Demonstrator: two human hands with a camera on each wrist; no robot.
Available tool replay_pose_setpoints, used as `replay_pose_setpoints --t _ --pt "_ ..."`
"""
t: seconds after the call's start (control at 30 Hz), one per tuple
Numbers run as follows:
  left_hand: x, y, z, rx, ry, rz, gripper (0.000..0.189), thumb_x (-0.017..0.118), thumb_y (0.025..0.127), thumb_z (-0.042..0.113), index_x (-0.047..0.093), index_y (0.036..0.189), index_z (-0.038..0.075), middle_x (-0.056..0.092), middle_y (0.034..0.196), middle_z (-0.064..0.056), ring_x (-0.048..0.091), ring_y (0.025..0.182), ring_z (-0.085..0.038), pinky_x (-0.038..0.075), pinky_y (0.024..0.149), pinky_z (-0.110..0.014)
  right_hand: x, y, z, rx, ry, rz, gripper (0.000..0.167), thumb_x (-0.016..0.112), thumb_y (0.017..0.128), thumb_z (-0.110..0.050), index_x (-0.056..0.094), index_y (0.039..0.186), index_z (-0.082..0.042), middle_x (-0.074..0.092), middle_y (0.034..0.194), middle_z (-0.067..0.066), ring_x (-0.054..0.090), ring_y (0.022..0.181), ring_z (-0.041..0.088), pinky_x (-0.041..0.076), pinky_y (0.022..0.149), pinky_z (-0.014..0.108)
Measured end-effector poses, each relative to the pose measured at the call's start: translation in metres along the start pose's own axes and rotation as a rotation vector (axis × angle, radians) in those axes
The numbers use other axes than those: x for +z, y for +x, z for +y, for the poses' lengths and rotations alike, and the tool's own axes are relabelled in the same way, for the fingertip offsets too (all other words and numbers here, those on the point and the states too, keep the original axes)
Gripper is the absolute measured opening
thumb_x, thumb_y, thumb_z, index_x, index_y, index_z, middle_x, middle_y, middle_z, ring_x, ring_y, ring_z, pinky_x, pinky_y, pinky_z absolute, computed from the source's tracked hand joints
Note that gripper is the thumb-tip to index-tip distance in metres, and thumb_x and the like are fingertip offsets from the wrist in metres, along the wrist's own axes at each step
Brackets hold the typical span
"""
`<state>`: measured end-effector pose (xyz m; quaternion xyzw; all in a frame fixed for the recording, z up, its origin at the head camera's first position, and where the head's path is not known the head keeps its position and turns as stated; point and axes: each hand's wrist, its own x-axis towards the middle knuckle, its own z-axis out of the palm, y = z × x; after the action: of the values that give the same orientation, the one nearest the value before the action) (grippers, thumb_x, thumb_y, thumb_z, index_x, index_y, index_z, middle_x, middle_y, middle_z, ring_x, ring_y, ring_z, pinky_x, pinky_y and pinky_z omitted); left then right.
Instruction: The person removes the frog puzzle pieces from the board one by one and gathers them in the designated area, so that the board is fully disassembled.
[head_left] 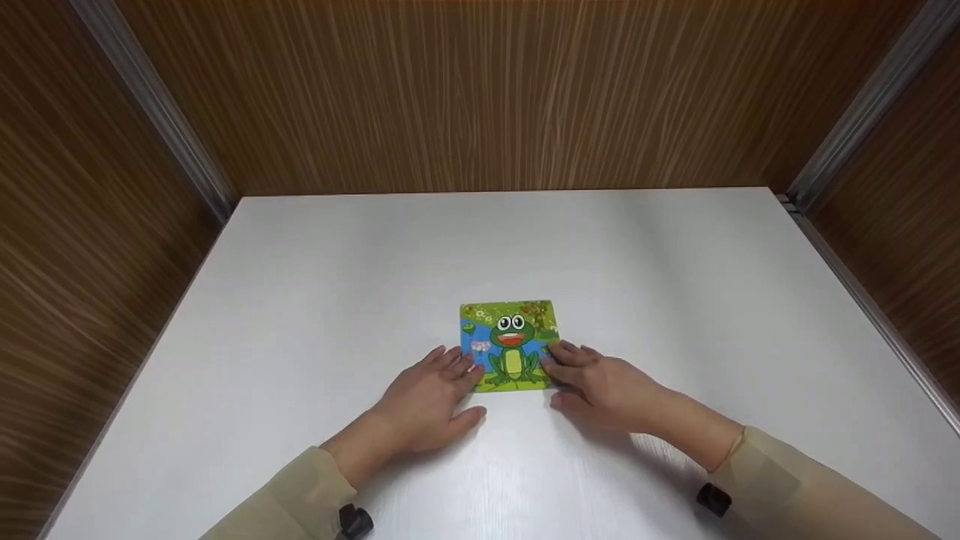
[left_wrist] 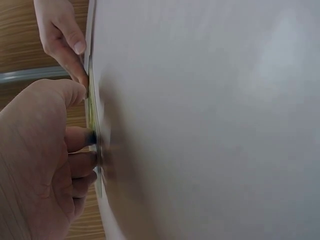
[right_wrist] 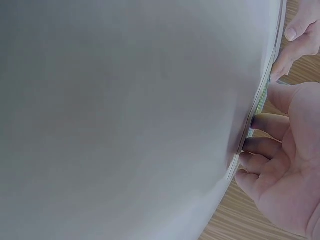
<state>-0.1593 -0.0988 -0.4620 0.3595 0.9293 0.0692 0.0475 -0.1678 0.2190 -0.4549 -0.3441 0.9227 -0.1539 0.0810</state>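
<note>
A thin square picture board with a cartoon green frog on it lies flat on the white table. My left hand touches its lower left edge with the fingertips, thumb apart and resting near the tabletop. On the other side, the fingertips of my right hand rest on the board's right edge, and that thumb also stands off it. Both wrist views show the board edge-on as a thin strip, with the left hand and the right hand beside it, fingers slightly bent.
The white table spreads out around the board. Brown wood-grain panels stand behind it and on both sides, with grey metal strips at the corners. A small black device sits at each cuff.
</note>
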Motion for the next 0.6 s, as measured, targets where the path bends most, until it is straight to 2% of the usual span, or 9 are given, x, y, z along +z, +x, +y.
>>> replay_pose_setpoints --t 0.3,0.6 --pt "0.000 -0.011 0.000 0.004 -0.018 0.005 0.064 0.044 0.109 0.049 0.054 0.155 0.005 0.049 0.160 -0.016 0.038 0.153 -0.033 0.023 0.126 -0.049 0.001 0.000 -0.003 -0.009 0.010 -0.037 0.058 0.062 0.108 -0.035 0.050 0.156 -0.004 0.039 0.165 0.021 0.040 0.150 0.043 0.039 0.115 0.059" --pt "0.000 -0.017 0.001 -0.012 -0.023 -0.007 0.064 0.045 0.109 0.049 0.055 0.155 0.006 0.051 0.159 -0.014 0.039 0.153 -0.032 0.024 0.126 -0.048 0.001 -0.002 -0.006 -0.047 0.005 -0.041 0.057 0.062 0.109 -0.035 0.052 0.155 -0.003 0.042 0.164 0.021 0.042 0.149 0.042 0.040 0.115 0.058"
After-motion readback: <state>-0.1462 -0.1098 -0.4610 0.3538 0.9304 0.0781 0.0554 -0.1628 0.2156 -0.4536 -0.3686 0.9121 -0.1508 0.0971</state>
